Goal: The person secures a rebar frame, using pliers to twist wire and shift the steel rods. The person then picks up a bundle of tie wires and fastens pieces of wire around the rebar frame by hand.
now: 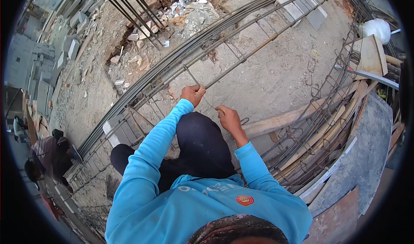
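A long rebar cage (pixel 239 62) of straight bars and square stirrups runs diagonally across the ground in front of me. My left hand (pixel 193 95) is closed at its near bar, beside a stirrup, with the fingertips pinched together. From there a thin tie wire (pixel 208 102) stretches to my right hand (pixel 229 119). The right fingers are curled around the wire's other end, a little apart from the cage. Exactly how the wire passes by the bar is hidden behind my left fingers.
Concrete blocks (pixel 307 9) prop the cage at its far end. Upright rebars (pixel 136 17) rise near rubble. Stirrups (pixel 317 84), planks (pixel 284 120) and a grey sheet (pixel 362 153) lie to the right. Another person (pixel 54 155) crouches at the left.
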A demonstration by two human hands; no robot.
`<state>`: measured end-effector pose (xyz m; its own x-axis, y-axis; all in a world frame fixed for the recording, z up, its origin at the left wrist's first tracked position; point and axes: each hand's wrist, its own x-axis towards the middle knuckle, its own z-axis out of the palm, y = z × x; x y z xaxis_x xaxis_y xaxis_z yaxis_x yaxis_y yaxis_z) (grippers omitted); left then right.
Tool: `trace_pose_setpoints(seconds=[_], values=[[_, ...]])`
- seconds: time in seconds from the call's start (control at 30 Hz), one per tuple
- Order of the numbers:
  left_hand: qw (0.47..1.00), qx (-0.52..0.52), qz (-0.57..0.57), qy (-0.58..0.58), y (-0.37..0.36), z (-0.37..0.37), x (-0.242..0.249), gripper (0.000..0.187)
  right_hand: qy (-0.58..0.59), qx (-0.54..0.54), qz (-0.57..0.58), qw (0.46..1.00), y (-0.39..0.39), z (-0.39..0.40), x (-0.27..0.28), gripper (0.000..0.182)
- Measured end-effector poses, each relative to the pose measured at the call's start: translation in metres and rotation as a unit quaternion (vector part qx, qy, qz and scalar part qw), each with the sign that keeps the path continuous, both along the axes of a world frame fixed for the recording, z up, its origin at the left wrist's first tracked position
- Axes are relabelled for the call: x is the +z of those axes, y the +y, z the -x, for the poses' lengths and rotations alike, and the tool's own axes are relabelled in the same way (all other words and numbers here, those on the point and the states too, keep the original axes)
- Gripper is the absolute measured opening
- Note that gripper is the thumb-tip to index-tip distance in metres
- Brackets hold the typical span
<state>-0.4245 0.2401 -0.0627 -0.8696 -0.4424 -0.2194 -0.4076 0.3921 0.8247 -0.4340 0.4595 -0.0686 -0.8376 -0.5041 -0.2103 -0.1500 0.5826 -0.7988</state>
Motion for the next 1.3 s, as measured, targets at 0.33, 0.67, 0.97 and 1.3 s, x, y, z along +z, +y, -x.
trace_pose_setpoints(seconds=[0.33,0.67,0.97,1.3], values=[[0.999,-0.036,0.003,0.0,-0.007,-0.011,-0.012,0.045,-0.01,0.004,0.011,1.0,-0.002,0.0,-0.009,0.022],[0.993,-0.068,0.058,-0.075,-0.003,-0.007,0.013,0.04,-0.045,0.022,0.011,0.999,-0.001,0.005,-0.007,0.023],[0.998,-0.034,0.032,-0.033,-0.002,-0.005,0.006,0.042,-0.015,0.002,0.02,1.0,-0.004,0.008,-0.016,0.022],[0.998,-0.044,0.037,-0.006,-0.002,-0.014,0.003,0.032,0.048,-0.02,0.029,0.998,-0.014,0.004,-0.008,0.022]])
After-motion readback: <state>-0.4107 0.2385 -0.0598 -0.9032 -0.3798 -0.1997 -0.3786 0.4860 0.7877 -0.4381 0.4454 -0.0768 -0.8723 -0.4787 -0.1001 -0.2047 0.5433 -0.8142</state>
